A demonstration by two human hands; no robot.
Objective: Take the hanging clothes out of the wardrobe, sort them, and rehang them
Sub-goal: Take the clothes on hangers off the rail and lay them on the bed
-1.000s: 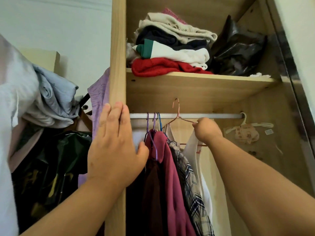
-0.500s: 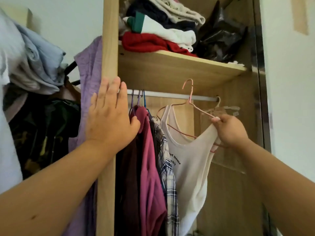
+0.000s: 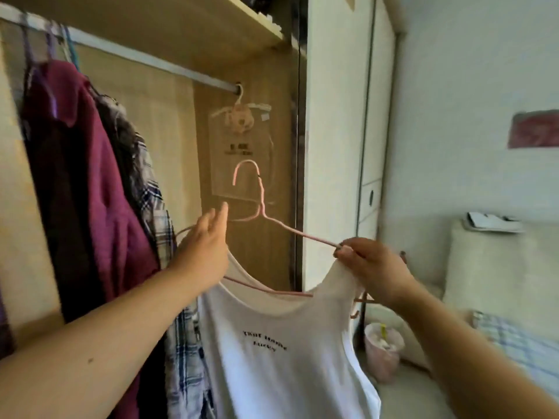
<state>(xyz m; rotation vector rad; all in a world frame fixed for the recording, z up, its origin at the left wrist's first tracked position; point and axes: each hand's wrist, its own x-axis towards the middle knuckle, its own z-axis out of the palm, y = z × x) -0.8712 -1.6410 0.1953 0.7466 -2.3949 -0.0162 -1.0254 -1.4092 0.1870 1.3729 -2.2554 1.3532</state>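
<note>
Holding white tank top (image 3: 281,352) up on pink wire hanger (image 3: 262,204), hook free in the air, well below rail (image 3: 145,60), in front of the right half of wardrobe (image 3: 272,86). Pinching the hanger's right end together with the top's shoulder strap in right hand (image 3: 373,267), fingers curled tight round the wire. Reaching in with left hand (image 3: 205,246) at the hanger's left arm, fingers fairly straight and pointing up, not wrapped round anything; contact with the wire hidden behind the hand, cannot tell. Hands apart, one at each end of the hanger. Black lettering on the top's chest, too blurred to read. Hanging on the rail to the left: maroon garment (image 3: 90,192), then plaid shirt (image 3: 157,219) just beside it, running down behind the left forearm next to the tank top's left edge. Hanging at the rail's right end, behind the pink hook: clear plastic bag (image 3: 242,152) on pale hanger (image 3: 239,95). Above the rail, wooden shelf (image 3: 181,22). Right of the wardrobe, pink bin (image 3: 382,349) on the floor, pale cushion (image 3: 499,267) with checked bedding (image 3: 520,343) below it, red picture (image 3: 534,128) on the far wall, blurred.
</note>
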